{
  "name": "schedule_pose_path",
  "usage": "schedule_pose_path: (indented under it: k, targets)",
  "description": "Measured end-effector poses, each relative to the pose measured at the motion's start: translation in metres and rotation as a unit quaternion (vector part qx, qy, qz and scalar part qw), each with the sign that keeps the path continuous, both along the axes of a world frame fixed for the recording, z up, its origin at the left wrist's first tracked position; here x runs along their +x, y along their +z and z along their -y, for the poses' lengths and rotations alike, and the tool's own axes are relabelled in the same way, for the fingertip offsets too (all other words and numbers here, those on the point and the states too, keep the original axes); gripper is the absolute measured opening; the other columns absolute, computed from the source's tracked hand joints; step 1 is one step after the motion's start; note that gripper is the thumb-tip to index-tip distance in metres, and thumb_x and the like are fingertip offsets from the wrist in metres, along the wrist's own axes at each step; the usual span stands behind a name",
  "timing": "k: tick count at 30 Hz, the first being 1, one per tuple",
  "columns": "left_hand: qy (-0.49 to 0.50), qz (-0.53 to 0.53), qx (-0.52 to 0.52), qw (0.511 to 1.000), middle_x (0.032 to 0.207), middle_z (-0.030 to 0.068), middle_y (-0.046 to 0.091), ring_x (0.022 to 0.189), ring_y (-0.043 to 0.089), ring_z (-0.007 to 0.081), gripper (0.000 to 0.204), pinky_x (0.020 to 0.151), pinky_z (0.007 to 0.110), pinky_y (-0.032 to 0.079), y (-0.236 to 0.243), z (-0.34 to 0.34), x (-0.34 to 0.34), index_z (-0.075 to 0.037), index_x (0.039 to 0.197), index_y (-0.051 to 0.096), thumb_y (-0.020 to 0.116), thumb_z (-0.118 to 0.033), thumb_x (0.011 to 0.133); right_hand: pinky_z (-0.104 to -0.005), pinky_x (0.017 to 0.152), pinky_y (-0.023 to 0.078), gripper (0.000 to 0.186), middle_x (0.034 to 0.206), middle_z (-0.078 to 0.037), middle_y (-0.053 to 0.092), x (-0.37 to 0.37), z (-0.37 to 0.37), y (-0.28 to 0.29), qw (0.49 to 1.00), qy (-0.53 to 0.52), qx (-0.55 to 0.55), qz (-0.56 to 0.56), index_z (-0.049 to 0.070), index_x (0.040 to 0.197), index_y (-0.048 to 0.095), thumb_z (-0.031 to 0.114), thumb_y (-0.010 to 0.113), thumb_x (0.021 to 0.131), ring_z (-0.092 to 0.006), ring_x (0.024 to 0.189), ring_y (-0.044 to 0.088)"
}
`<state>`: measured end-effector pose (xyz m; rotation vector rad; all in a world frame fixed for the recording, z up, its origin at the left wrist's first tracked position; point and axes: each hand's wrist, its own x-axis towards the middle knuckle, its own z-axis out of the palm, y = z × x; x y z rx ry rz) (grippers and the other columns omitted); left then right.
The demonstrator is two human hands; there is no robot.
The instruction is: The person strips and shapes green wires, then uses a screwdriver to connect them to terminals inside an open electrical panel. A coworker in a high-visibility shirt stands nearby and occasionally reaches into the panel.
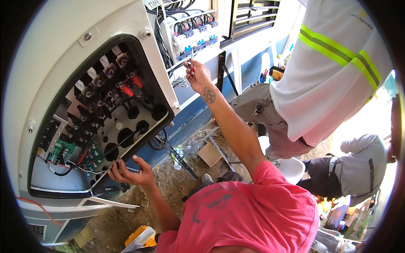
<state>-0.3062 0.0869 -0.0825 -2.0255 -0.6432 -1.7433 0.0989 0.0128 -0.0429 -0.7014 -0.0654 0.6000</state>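
My right hand [197,76] is raised and closed around a small tool with a red handle [192,67], which looks like a screwdriver. Its thin shaft points up toward a row of circuit breakers [195,37] in a white enclosure. Bent and spread, the fingers of my left hand [134,173] rest at the lower rim of an open white electrical housing [168,95]; I see nothing in them. Inside the housing are rows of terminals [96,79], two red-sleeved cable ends [125,89], green circuit boards [63,148] and loose thin wires [110,148].
A person in a white shirt with reflective stripes [327,50] stands close on my right; another person in grey [363,164] bends farther right. Black cables [162,46] hang beside the breaker enclosure. Cardboard [209,154], a metal frame and a yellow case [145,237] lie on the dirt ground.
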Motion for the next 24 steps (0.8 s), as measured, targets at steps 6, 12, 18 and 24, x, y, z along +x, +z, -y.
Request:
schedule_pose_path:
  k: [6,12,18,24]
  targets:
    - [-0.014,0.002,0.001,1.000,0.143,0.0210,0.053,0.142,0.050,0.0426,0.050,0.121,0.068,0.035,0.001,0.000,0.001,0.003,0.144,0.055,0.074,-0.015,0.102,-0.0230,0.054,0.049,0.015,0.105,-0.009,0.078,-0.006,-0.012,-0.023,0.989,-0.070,-0.041,-0.127,0.008,0.114,0.060,0.022,0.057,0.112,-0.0085,0.066,0.057]
    - [-0.018,0.007,-0.013,1.000,0.144,0.0216,0.051,0.143,0.046,0.0447,0.051,0.118,0.068,0.035,0.002,0.003,0.004,0.002,0.144,0.053,0.075,-0.016,0.102,-0.0263,0.051,0.043,0.017,0.091,-0.003,0.070,0.007,-0.030,-0.008,0.999,-0.033,0.010,-0.038,0.010,0.118,0.062,0.022,0.067,0.109,-0.0091,0.062,0.050]
    - [-0.009,0.011,-0.009,1.000,0.144,0.0214,0.051,0.142,0.046,0.0453,0.051,0.116,0.068,0.035,0.000,0.001,0.004,0.002,0.143,0.054,0.076,-0.018,0.102,-0.0267,0.051,0.042,0.016,0.089,-0.001,0.068,0.000,-0.027,-0.021,0.986,-0.080,-0.051,-0.134,0.011,0.116,0.062,0.025,0.066,0.109,-0.0080,0.061,0.049]
    - [-0.010,0.017,0.024,1.000,0.142,0.0197,0.050,0.140,0.047,0.0438,0.052,0.119,0.067,0.034,-0.003,-0.008,0.007,0.001,0.142,0.053,0.077,-0.017,0.100,-0.0264,0.053,0.040,0.015,0.087,0.000,0.063,0.010,-0.027,-0.012,0.998,-0.045,0.014,-0.048,0.010,0.119,0.065,0.022,0.064,0.111,-0.0082,0.060,0.046]
